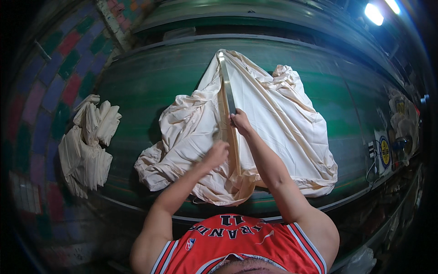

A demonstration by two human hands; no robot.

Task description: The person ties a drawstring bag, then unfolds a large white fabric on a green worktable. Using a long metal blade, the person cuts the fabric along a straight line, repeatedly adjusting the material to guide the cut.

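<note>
A large cream cloth [287,146] lies rumpled on a green table [130,82], gathered in folds at both sides. A long metal straightedge [225,75] runs lengthwise over its middle, with a narrow tan strip [235,159] continuing toward me. My right hand [239,119] has its fingers closed on the straightedge. Left of the tan strip, my left hand [218,152] is curled over the cloth; it is somewhat blurred, and what it may hold is too faint to make out.
Folded cream cloth bundles [91,141] lie at the table's left end. Clutter, a cable and a round blue-and-yellow label [384,150] are at the right end. Beyond the back edge is another long green surface [196,13]. A brick wall [50,86] painted in several colours is at left.
</note>
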